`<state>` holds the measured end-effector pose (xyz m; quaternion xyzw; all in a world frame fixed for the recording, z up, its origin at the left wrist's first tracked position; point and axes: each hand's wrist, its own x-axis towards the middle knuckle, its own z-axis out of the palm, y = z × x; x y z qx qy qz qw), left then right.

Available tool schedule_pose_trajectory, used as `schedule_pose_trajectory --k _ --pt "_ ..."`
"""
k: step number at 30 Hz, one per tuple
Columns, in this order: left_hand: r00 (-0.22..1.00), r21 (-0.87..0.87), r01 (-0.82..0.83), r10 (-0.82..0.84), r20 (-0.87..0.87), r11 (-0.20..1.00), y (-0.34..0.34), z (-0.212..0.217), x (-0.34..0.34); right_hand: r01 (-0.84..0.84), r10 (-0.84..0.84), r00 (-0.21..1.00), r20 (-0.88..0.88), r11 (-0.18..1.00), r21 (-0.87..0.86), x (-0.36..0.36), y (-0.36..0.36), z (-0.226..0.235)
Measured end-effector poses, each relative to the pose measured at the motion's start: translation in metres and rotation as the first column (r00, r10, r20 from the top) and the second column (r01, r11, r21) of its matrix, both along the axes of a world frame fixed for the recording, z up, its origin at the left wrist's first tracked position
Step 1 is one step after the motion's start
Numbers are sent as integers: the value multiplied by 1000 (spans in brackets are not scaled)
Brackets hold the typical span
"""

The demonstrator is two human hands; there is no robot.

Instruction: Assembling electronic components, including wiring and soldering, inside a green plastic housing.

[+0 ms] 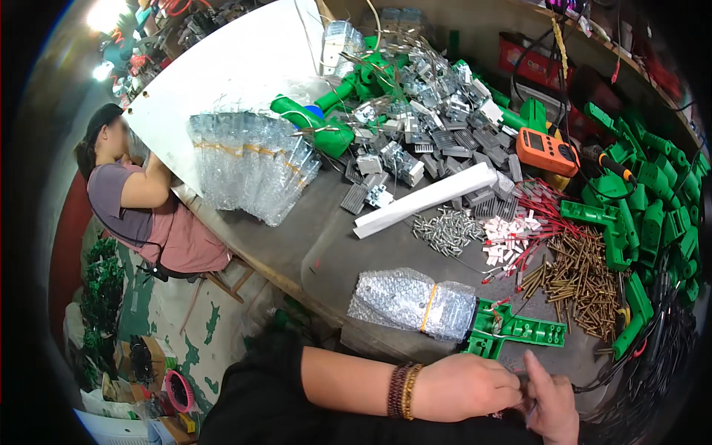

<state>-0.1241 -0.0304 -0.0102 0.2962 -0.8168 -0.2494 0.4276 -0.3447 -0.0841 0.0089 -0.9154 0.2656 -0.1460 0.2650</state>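
My left hand [463, 386], with beaded bracelets on its wrist, is curled closed at the table's near edge. It meets my right hand [552, 406], whose thumb points up. Both pinch a small dark piece [523, 387] between them, mostly hidden by the fingers. A thin black wire [593, 384] runs off from it to the right. Just beyond my hands a green plastic housing part [519, 330] lies against a bubble-wrapped bundle [411, 300] bound with a yellow rubber band.
On the table are brass screws [578, 278], silver screws [445, 228], white connectors with red wires [512, 239], a white bar [426, 200], an orange meter [547, 152], grey heat sinks [437, 122], green housings [656, 200] and bubble-wrap packs [252, 167]. Another person [141, 204] sits at the left.
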Motion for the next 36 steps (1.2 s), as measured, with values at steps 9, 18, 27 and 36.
schedule_pose_trajectory --k 9,18,27,36 --pt "864 -208 -245 310 396 947 13 23 24 -153 131 987 93 939 306 25 -15 17" --pt "786 -209 -455 501 363 866 -16 34 38 103 -280 946 164 737 668 25 -31 5" --pt "802 -324 -449 536 264 832 -26 2 27 167 -373 906 199 748 642 41 -34 11" --pt "794 -401 -450 563 230 798 -26 2 23 192 -370 895 248 824 534 46 -30 7"
